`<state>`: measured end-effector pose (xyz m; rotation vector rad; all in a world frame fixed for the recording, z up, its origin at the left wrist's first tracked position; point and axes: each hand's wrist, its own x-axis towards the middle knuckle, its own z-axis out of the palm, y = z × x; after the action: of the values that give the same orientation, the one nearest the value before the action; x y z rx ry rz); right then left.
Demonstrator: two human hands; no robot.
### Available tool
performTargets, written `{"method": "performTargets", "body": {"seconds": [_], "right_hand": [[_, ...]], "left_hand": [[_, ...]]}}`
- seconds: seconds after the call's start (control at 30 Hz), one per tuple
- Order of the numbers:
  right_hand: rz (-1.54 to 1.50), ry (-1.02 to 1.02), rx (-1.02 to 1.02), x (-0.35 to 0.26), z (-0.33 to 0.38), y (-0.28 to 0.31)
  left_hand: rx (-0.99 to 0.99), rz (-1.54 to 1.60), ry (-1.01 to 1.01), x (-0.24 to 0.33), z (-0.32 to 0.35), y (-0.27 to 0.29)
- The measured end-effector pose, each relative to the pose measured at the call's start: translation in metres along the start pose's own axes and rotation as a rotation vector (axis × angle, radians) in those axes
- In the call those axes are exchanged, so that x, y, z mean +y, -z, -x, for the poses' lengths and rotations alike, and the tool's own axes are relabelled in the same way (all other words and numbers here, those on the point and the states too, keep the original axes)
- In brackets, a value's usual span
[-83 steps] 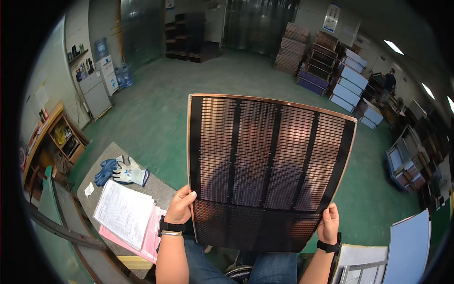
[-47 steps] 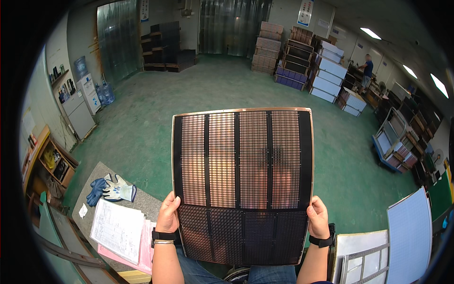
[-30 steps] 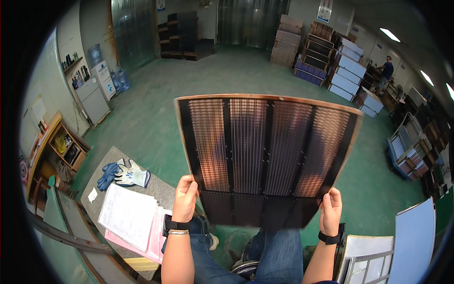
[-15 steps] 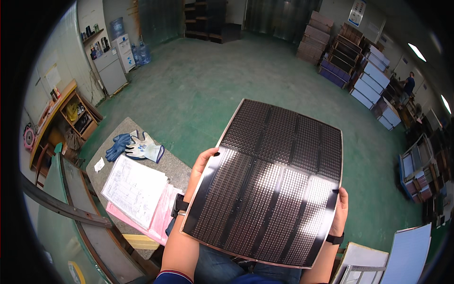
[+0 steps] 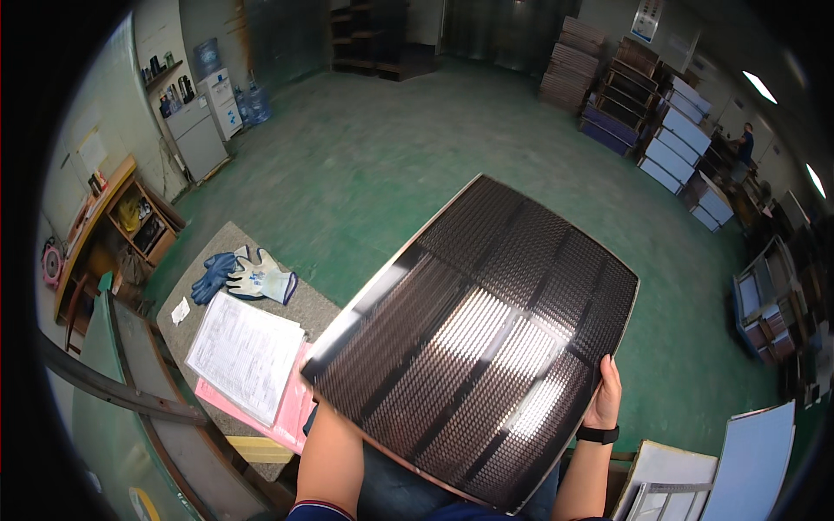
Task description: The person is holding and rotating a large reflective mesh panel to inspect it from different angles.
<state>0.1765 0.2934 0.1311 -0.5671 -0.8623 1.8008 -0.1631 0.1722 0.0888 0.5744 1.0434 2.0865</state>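
A large dark circuit board panel [image 5: 469, 347], with rows of small repeating copper-coloured marks and a pale edge, is held tilted over my lap. Bright light reflects off its middle. My right hand [image 5: 607, 395] grips its right edge, thumb showing at the rim and the other fingers mostly behind. My left forearm [image 5: 330, 456] runs up beneath the panel's left corner. The panel hides my left hand and its fingers.
At left, a stone-topped table [image 5: 195, 347] bears printed sheets [image 5: 248, 352], pink sheets [image 5: 291, 412] and work gloves [image 5: 261, 276]. Framed glass panes [image 5: 130, 417] lean nearby. Blue-white boards [image 5: 751, 460] stand at lower right. Stacked trays [image 5: 621, 95] and another person [image 5: 744, 143] are farther back.
The panel has turned clockwise, its far corner shifting right and its left edge swinging over my left hand, which was gripping that edge in view. My right hand has moved slightly left and down.
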Motion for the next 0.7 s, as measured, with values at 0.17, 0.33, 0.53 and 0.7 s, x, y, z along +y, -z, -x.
{"method": "performTargets", "body": {"seconds": [0.17, 0.33, 0.53, 0.7], "right_hand": [[-0.164, 0.1, -0.016, 0.015, -0.003, -0.026], [-0.283, 0.079, -0.057, 0.029, 0.005, -0.04], [-0.283, 0.048, -0.006, 0.029, 0.002, -0.03], [-0.303, 0.143, 0.02, -0.009, -0.015, 0.007]], "left_hand": [[-0.176, 0.157, 0.027, 0.021, 0.019, 0.017], [-0.43, 0.345, 0.195, 0.033, 0.02, -0.011], [-0.289, 0.098, 0.17, 0.031, 0.024, -0.026], [-0.295, 0.067, 0.162, 0.038, 0.022, -0.017]]}}
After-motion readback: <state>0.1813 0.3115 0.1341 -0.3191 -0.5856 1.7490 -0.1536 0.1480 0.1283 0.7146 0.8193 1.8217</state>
